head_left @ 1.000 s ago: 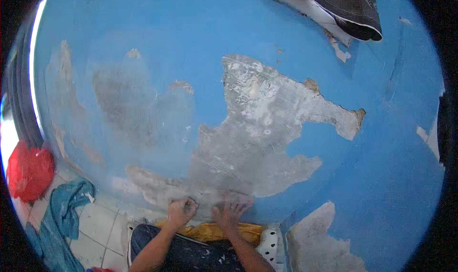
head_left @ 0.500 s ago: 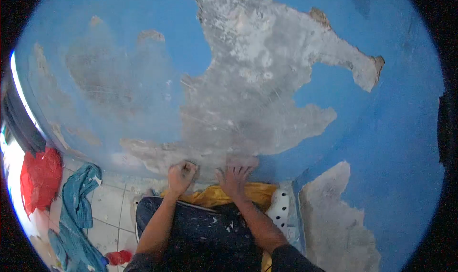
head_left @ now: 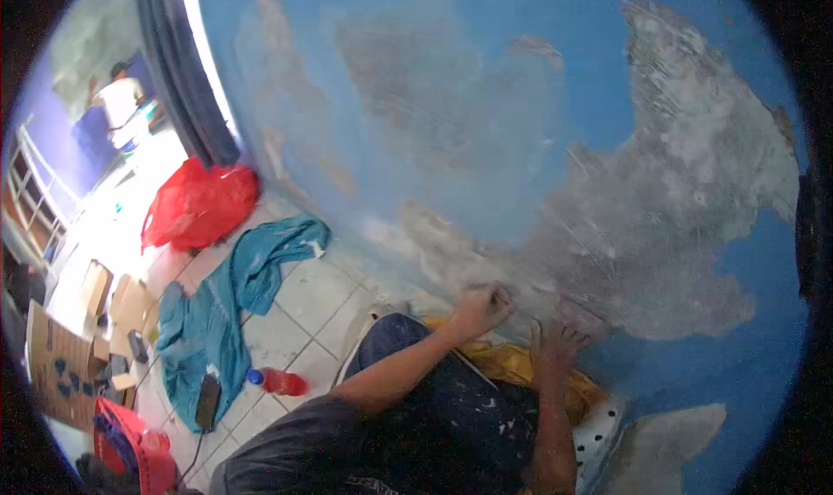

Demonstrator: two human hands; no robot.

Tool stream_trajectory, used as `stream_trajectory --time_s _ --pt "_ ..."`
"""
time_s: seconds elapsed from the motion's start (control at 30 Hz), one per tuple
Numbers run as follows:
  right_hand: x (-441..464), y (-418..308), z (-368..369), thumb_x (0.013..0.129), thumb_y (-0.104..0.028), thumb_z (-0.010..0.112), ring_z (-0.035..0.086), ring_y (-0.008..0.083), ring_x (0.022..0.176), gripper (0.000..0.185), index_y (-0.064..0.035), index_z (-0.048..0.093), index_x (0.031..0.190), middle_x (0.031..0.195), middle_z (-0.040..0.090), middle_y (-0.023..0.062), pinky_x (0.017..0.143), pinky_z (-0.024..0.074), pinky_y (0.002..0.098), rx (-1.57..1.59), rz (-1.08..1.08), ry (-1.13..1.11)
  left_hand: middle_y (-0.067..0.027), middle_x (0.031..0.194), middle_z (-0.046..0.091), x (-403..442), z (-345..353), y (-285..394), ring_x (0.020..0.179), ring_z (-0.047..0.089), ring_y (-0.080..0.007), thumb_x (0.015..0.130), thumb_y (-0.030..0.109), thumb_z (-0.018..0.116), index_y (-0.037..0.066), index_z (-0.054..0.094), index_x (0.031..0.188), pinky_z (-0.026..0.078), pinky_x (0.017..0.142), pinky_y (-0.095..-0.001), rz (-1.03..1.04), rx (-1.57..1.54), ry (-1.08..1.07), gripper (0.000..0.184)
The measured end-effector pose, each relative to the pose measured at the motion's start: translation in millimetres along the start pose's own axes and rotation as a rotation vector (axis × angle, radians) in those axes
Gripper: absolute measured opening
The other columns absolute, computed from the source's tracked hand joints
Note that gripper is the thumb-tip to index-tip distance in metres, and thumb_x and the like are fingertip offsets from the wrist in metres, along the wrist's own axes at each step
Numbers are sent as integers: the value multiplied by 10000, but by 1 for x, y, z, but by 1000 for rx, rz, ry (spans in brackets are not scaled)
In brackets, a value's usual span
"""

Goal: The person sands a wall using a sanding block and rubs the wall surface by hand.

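Note:
My left hand [head_left: 484,311] is curled closed against the low part of the blue wall [head_left: 599,96]. Whatever it may hold is hidden inside the fingers. Just to its right, my right hand [head_left: 557,347] rests with fingers spread at the wall's bare grey patch [head_left: 642,235]. A pinkish area [head_left: 583,318] shows by its fingertips; I cannot tell whether it is a sheet or part of the wall. Beneath my forearms lie a yellow cloth [head_left: 499,362] and my dark, paint-flecked trousers [head_left: 425,365].
On the tiled floor [head_left: 317,295] to the left lie a teal cloth [head_left: 204,321], a red plastic bag [head_left: 204,204], a red bottle with a blue cap [head_left: 282,382] and a black power adapter [head_left: 208,402]. Cardboard boxes [head_left: 65,365] and a red basket [head_left: 143,447] stand farther left. Another person [head_left: 121,100] is beyond the doorway.
The view has swung left, bringing the doorway, boxes and basket into sight. Both hands stay low at the wall, the left curled and the right spread.

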State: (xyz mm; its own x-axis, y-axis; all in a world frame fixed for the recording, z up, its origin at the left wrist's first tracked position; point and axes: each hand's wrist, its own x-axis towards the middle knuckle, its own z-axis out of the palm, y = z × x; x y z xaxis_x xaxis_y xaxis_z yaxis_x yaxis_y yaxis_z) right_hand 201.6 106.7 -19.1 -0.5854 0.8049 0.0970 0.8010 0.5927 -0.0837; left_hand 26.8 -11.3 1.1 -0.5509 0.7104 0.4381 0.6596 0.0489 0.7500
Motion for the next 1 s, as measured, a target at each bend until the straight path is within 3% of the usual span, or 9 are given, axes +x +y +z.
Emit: stream_trajectory --time_s 0.23,0.3,0.33,0.43,0.53,0.7,0.83,0.93,1.0 --pt "-13 -18 -42 960 -546 412 219 509 1352 723 30 360 1393 1425 323 289 1085 96 688 53 -20 660 -97 729 631 -2 -3 -6 724 627 -284 833 188 649 64 581 895 487 716 -414 1 -96 -48 154" --pt "-4 -21 -41 963 -556 400 264 472 1340 749 -12 277 1463 1432 330 270 1077 155 676 -129 227 -79 -101 747 627 -5 1 -4 745 625 -288 838 174 640 59 573 914 482 726 -416 3 -99 -6 153" --pt "0 -15 -38 963 -556 400 264 472 1340 749 -12 277 1463 1432 330 270 1077 155 676 -128 212 -68 -105 765 623 -3 2 -4 766 623 -293 842 160 631 54 565 932 478 736 -418 16 -111 12 154" --pt "8 -10 -54 950 -579 409 306 448 1316 783 -45 234 1495 1431 332 260 1093 174 642 68 -12 772 -112 811 625 -2 1 -8 787 618 -299 843 168 633 63 568 936 475 731 -422 19 -20 -34 155" --pt "5 -24 -90 945 -571 435 286 433 1348 775 -63 240 1497 1478 276 253 1113 183 603 277 -104 837 -108 799 625 -2 -1 -11 782 611 -303 837 164 635 68 573 936 475 723 -421 0 -106 -69 151" --pt "12 1 -15 978 -472 443 213 403 1413 715 -68 191 1511 1561 169 188 1145 195 541 -142 -225 766 -109 873 659 1 0 -13 836 640 -295 856 176 644 40 583 1036 501 730 -416 -11 -46 -136 234" --pt "4 -25 -80 978 -470 427 188 402 1423 726 -36 179 1505 1556 185 185 1148 174 560 -181 -422 1010 -122 887 652 -2 14 -27 820 637 -308 840 111 658 33 583 1016 505 719 -414 33 -77 -45 206" --pt "-3 -31 -56 982 -489 388 168 386 1435 712 -39 199 1500 1559 188 174 1145 109 600 -15 -234 894 -131 909 640 -2 21 -40 815 634 -316 858 105 644 43 558 1037 501 717 -420 106 -92 -67 207" --pt "-12 -46 -56 979 -512 376 166 383 1437 716 -49 210 1500 1561 187 171 1136 75 626 -413 29 242 -125 819 621 -3 19 -27 771 614 -306 856 118 632 44 560 994 490 706 -413 112 -144 -24 172"
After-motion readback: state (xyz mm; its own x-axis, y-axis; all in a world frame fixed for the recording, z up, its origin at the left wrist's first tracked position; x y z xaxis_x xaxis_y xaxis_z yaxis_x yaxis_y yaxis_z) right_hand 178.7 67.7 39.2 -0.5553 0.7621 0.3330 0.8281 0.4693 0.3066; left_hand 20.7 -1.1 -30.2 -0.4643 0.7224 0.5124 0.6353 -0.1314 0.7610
